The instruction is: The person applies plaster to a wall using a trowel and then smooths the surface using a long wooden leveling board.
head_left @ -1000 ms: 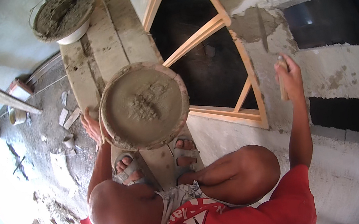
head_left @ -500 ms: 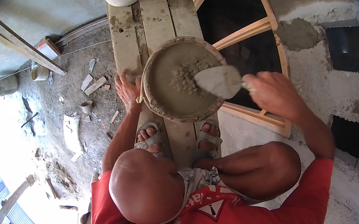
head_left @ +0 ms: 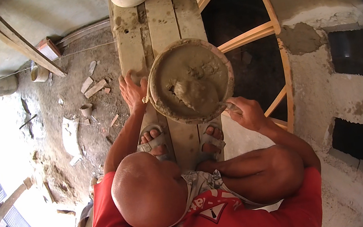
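A round bucket (head_left: 229, 66) of wet grey mortar (head_left: 164, 76) stands on the planks in front of my feet. My right hand (head_left: 248, 112) is closed round the handle of a trowel at the bucket's near right rim. The mortar-covered trowel blade (head_left: 197, 94) lies in the mix, and its outline is hard to tell from the mortar. My left hand (head_left: 134, 91) rests on the plank at the bucket's left side, fingers apart. Its thumb side is close to the rim; whether it touches is unclear.
Wooden planks (head_left: 162, 22) run away from me, with another mortar-filled container (head_left: 132, 0) at the far end. Wooden frames (head_left: 245, 36) and a rough wall (head_left: 310, 66) with dark openings are on the right. On the lower left ground lie rubble, wood pieces (head_left: 95, 88) and buckets (head_left: 6, 85).
My right hand has moved left and toward me. The trowel blade, earlier held pale and visible over the mortar's right side, is now down in the mix. My left hand stays beside the bucket.
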Available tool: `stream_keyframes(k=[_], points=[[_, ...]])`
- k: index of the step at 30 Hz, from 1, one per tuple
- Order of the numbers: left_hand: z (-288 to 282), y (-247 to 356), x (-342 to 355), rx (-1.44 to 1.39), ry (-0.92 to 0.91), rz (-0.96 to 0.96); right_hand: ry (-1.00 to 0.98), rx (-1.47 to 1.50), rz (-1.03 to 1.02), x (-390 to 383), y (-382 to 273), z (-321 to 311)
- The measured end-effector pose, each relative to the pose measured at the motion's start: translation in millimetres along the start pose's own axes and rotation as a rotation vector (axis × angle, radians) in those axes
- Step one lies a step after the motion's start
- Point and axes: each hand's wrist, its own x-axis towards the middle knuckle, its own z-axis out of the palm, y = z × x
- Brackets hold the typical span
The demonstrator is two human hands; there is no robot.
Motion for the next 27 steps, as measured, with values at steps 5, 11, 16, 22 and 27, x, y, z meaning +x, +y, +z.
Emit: stream_keyframes(k=[5, 11, 16, 22, 27], points=[[0.4, 2.8, -0.4, 0.007, -0.003, 0.011, 0.127, 0.018, 0.017, -12.0, 14.6, 24.3], [8.9, -29.3, 2.3, -0.001, -0.021, 0.024, 0.232, 0.073, 0.081, -14.4, 10.1, 7.5], [4.2, -0.9, -0.2, -0.042, -0.108, -0.037, 0.311, 0.097, 0.207, -35.4, -7.1, -67.0], [11.3, -24.8, 5.5, -0.058, -0.037, -0.002, 0.279, 0.417, 0.517, -64.9, 7.2, -142.6], [14.0, -16.7, 0.5, -0.034, -0.062, 0.051, 0.416, 0.535, 0.841, -109.4, 117.8, -188.0]])
